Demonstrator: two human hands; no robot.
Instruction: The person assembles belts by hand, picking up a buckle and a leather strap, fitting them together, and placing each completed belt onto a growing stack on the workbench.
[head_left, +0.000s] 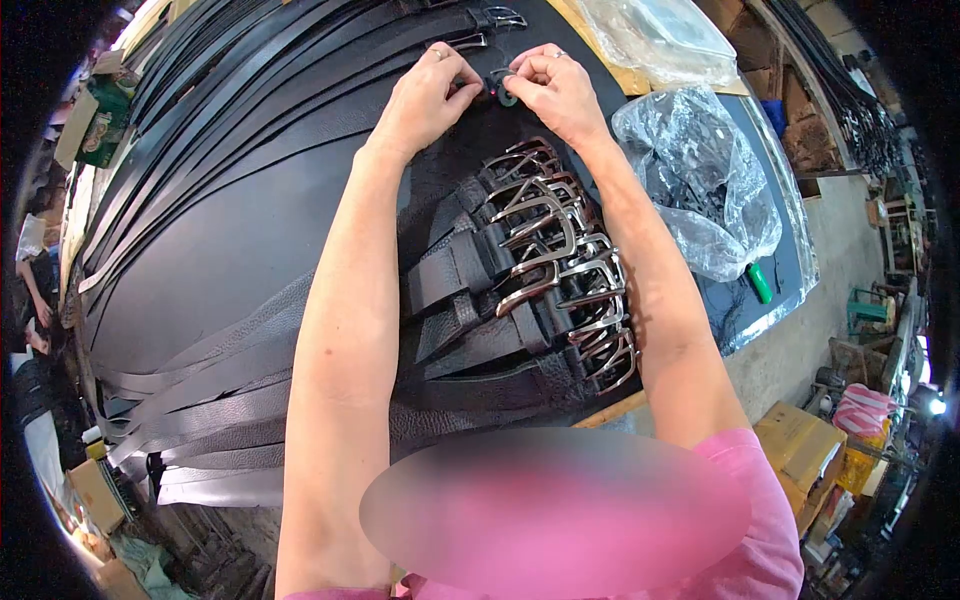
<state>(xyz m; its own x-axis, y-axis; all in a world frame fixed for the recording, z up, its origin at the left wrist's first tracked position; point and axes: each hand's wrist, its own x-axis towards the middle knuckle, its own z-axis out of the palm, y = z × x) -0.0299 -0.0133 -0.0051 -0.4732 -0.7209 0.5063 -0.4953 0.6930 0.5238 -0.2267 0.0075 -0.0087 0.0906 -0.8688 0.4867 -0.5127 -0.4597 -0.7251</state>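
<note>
Both hands are close together above the far part of the dark table. My left hand (pixel 425 98) is closed in a pinch, thumb against forefinger; whatever is between the fingertips is too small to make out. My right hand (pixel 562 98) pinches a small black loop (pixel 506 96), which sits in the gap between the two hands. Just beyond them lie belt ends with metal buckles (pixel 500 17). Nearer to me, between my forearms, is a thick stack of black leather belts (pixel 465 260), their silver buckles (pixel 545 215) piled up toward my right forearm.
Long black straps (pixel 230 90) fan across the table's left side. On the right lie a clear plastic bag (pixel 700 190) of small black pieces, a green-handled tool (pixel 759 284) and another clear bag (pixel 665 38). Cardboard boxes (pixel 800 450) stand at lower right. Another person's arm (pixel 35 295) shows at far left.
</note>
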